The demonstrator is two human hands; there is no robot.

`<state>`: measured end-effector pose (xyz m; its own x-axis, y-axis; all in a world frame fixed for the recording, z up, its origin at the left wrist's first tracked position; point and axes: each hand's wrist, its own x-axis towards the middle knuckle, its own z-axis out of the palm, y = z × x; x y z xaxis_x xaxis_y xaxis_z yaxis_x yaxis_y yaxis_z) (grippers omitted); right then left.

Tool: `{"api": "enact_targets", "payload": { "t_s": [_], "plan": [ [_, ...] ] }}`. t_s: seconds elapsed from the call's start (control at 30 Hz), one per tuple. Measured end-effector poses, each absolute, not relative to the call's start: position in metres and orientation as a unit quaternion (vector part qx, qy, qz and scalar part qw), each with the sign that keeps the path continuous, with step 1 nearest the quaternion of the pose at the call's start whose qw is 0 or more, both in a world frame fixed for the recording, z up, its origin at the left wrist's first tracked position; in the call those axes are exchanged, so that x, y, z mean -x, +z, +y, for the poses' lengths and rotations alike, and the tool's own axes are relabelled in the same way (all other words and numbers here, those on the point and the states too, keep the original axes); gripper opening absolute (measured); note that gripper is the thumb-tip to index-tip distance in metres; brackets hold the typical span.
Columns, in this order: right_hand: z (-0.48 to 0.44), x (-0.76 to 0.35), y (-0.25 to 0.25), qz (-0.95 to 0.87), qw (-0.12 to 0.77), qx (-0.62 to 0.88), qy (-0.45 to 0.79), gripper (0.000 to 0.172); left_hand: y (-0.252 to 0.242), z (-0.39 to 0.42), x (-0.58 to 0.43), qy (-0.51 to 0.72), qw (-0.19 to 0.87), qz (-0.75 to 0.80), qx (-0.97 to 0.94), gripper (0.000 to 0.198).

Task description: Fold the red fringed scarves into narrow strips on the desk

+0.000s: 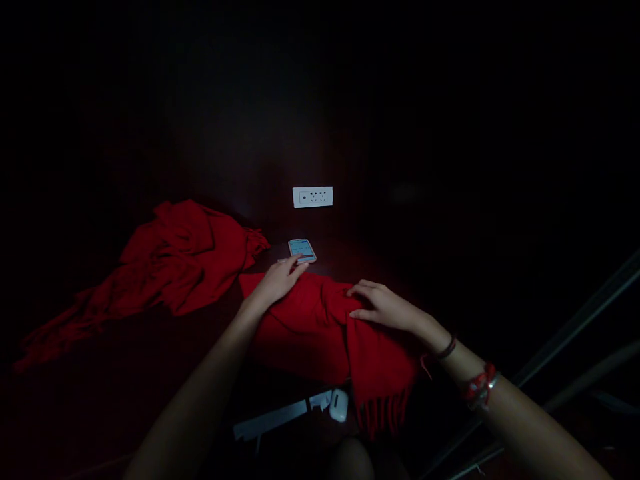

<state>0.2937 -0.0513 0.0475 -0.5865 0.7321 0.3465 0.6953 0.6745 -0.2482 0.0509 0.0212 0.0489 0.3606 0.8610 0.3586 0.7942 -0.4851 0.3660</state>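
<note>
A red fringed scarf (305, 327) lies folded before me, its tasselled end hanging toward the front right. My left hand (280, 280) is over the scarf's back left edge, fingers stretched out and apart. Its fingertips reach the lower edge of a lit phone (301, 250); whether they press the screen I cannot tell. My right hand (383, 305) rests on the right part of the scarf, thumb and fingers apart over a fold. To the left, another red cloth (185, 260) with fringes sits in a loose heap.
A white wall socket (313, 197) is behind the phone. At the front edge are a white earbud case (339, 405) and a pale strip (273, 420). Dim slanting bars (580, 320) run along the right. Most surroundings are too dark to make out.
</note>
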Motion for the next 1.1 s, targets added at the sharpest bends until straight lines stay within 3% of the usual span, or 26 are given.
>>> {"api": "enact_targets", "payload": {
  "t_s": [0.07,0.17,0.37,0.7,0.9,1.1],
  "plan": [
    [-0.052,-0.284,0.039,-0.881,0.201,0.428,0.003,0.018,0.042,0.038,-0.029,0.219,0.059,0.560,-0.797,0.053],
    [-0.048,-0.282,0.036,-0.868,0.208,0.450,-0.003,0.012,0.023,0.054,0.007,0.101,0.131,0.581,-0.797,0.059],
    [-0.054,-0.319,0.072,-0.862,0.186,0.471,0.040,0.012,-0.003,0.056,0.047,0.010,0.080,0.589,-0.804,0.054],
    [-0.102,-0.376,0.087,-0.718,-0.108,0.688,0.003,0.012,-0.008,0.090,0.065,0.003,0.065,0.564,-0.823,0.052],
    [-0.070,-0.294,0.058,-0.843,0.039,0.536,0.020,0.041,-0.007,0.099,0.064,0.020,0.053,0.561,-0.826,0.051],
    [-0.064,-0.263,0.056,-0.825,0.037,0.563,-0.033,0.022,-0.004,0.111,0.068,0.039,0.055,0.550,-0.833,0.050]
  ]
}}
